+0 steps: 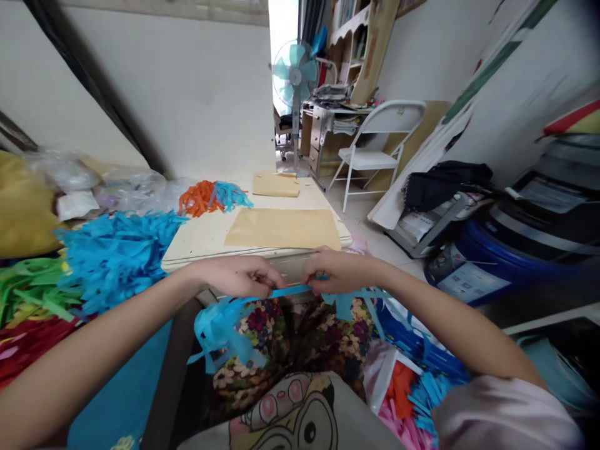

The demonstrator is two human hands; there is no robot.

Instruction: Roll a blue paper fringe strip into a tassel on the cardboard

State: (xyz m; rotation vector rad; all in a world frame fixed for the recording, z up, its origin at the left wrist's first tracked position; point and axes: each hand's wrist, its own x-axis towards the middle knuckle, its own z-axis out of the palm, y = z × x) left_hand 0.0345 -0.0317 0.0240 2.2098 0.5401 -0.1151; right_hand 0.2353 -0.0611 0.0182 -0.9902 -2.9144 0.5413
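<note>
A light blue fabric strip (291,290) stretches between my two hands, just in front of the table edge. My left hand (241,275) pinches its left end. At the other end my right hand (334,270) has closed fingers on the same strip. A bunch of blue strips (225,334) hangs below my left hand over the flowered trousers. More blue strip trails under my right hand towards the right. Beyond both hands a sheet of brown paper (285,228) lies on the cream table (197,240).
Orange strips (200,197) and a folded brown paper piece (275,185) sit farther back. Heaps of blue strips (117,256), green strips (37,284) and red strips (32,344) lie left. At right are a bag of strips (398,394), a blue bucket (482,256) and a white folding chair (375,156).
</note>
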